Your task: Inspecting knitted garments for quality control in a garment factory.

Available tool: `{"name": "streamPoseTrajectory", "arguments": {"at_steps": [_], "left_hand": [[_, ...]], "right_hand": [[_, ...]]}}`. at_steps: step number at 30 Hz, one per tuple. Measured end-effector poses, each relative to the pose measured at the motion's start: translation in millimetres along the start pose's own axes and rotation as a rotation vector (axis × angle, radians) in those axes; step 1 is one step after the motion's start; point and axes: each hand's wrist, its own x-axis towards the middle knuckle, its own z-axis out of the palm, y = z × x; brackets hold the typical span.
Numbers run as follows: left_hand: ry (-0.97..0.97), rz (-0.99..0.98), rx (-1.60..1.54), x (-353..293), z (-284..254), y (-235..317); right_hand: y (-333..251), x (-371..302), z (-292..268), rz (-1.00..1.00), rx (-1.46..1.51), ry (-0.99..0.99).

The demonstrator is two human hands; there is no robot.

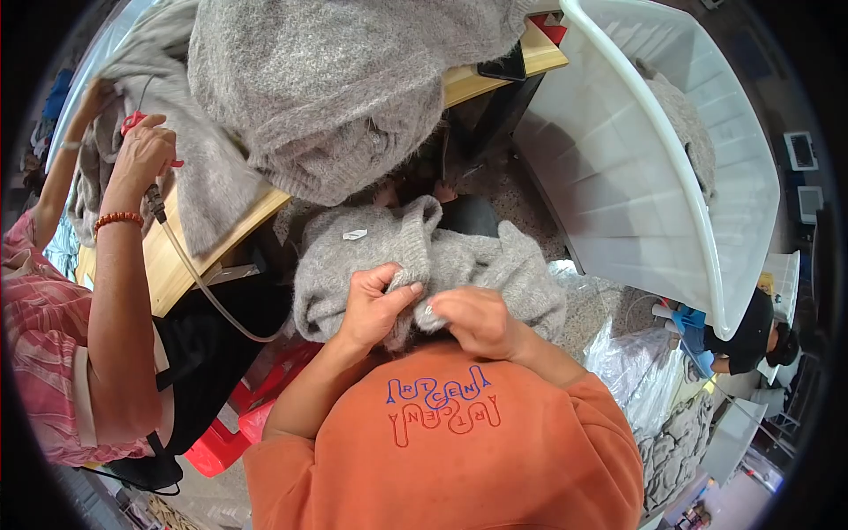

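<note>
Two bare hands meet at the middle of the picture, both pinching the same grey knitted garment (pixel 442 256). The left hand (pixel 375 305) is closed, its thumb and fingers clamping a fold of the knit; the right hand (pixel 473 320) is closed too, with its fingertips pressed into the fabric just beside the left thumb, so the two hands touch or nearly touch. The garment lies bunched in the person's lap, above the chest of an orange sweatshirt (pixel 450 450), and a small white tag (pixel 354 234) shows on its upper left part.

Beyond it, a larger fuzzy grey sweater (pixel 327 88) hangs over the edge of a wooden table (pixel 168 256). To the right, a big white plastic tub (pixel 654 159) stands tilted on its side, with more grey knit inside it. Lower right, clear plastic bags (pixel 636 362) hold further grey knitwear.

At the left, another person in a pink patterned top (pixel 35 353) works at the table; their hand (pixel 141 155) grips a red-handled tool (pixel 137 124) with a hose (pixel 208 291) running down from it, and a beaded bracelet (pixel 117 219) sits on that wrist.
</note>
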Motion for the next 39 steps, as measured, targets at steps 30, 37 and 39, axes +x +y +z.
{"name": "streamPoseTrajectory", "arguments": {"at_steps": [30,37,39], "left_hand": [[0.162,0.607,0.598,-14.0,0.9,-10.1],[0.176,0.634,0.608,-12.1,2.5,-13.4],[0.198,0.748,0.746,-12.0,0.8,-13.2]], "right_hand": [[3.7,28.3,-0.6,0.630,0.437,-0.330],[13.8,18.1,7.1,0.419,0.185,-0.312],[13.3,13.2,15.2,0.310,0.021,-0.181]]}}
